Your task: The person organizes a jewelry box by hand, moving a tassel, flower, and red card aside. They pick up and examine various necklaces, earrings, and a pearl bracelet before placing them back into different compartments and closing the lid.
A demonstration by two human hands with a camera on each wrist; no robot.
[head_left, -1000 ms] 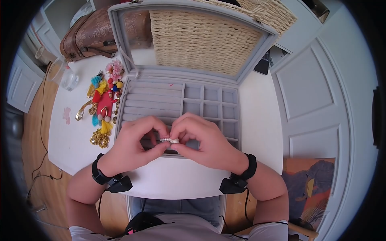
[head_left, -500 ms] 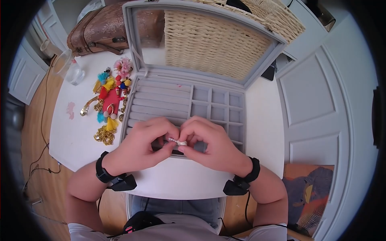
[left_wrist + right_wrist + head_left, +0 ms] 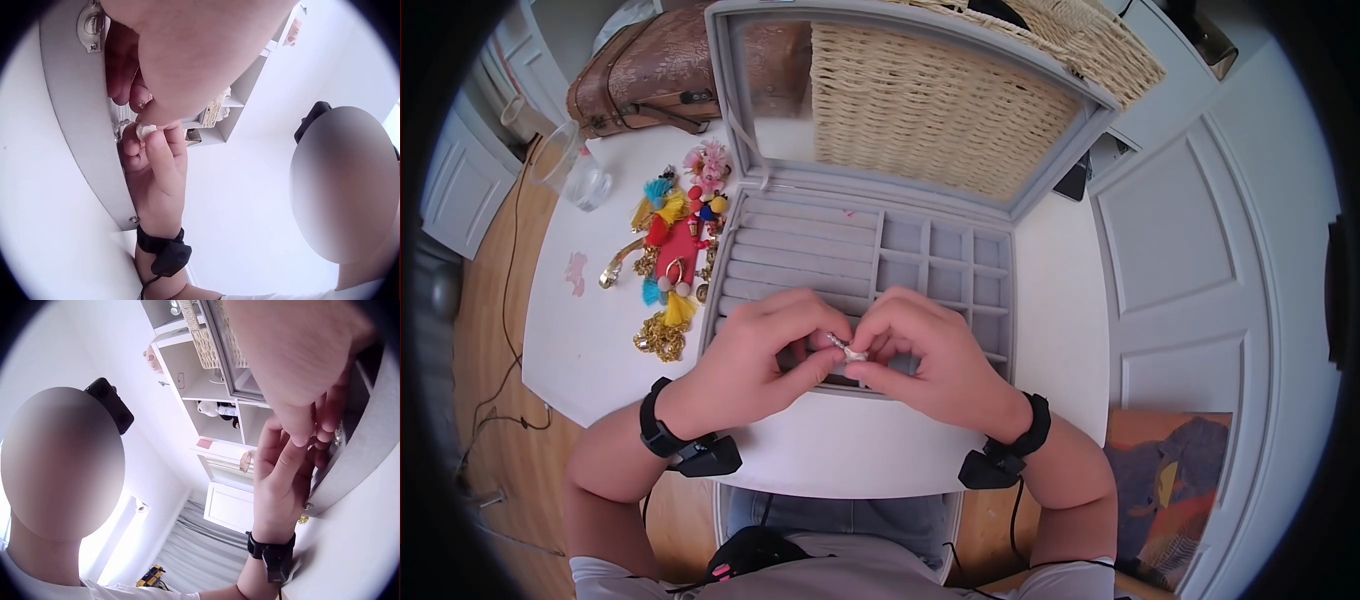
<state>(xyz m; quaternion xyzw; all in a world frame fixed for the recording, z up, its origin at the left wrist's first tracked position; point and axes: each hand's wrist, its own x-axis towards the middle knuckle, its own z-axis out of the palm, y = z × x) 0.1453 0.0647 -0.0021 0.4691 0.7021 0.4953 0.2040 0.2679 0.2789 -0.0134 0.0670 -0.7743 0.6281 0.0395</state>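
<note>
Left hand: the left hand [image 3: 740, 360] pinches the beaded end of the trinket [image 3: 856, 355] between thumb and forefinger; the grip is narrow.
Right hand: the right hand [image 3: 930, 358] pinches the trinket's white end between thumb and forefinger, equally narrow; its other fingers curl in behind.
Trinket: between the two sets of fingertips, above the near part of the box [image 3: 800, 235]; its beaded end points to about ten o'clock. Fingers partly hide it. All clock directions are from the trinket in the head view.
Box edges: near wall just under the hands at six o'clock, raised lid [image 3: 727, 95] at twelve, side walls at nine and three.
Table room: white table [image 3: 850, 450] shows at six o'clock, up to its curved edge, and as a strip at three.
Table things: gold chain [image 3: 662, 338] at nine, colourful ornaments [image 3: 675, 245] and clear cup [image 3: 588, 188] at ten, phone [image 3: 1074, 182] at two.
Change: a second ago the beaded end pointed to nine o'clock; it now tilts up towards ten, both hands still pinching.
</note>
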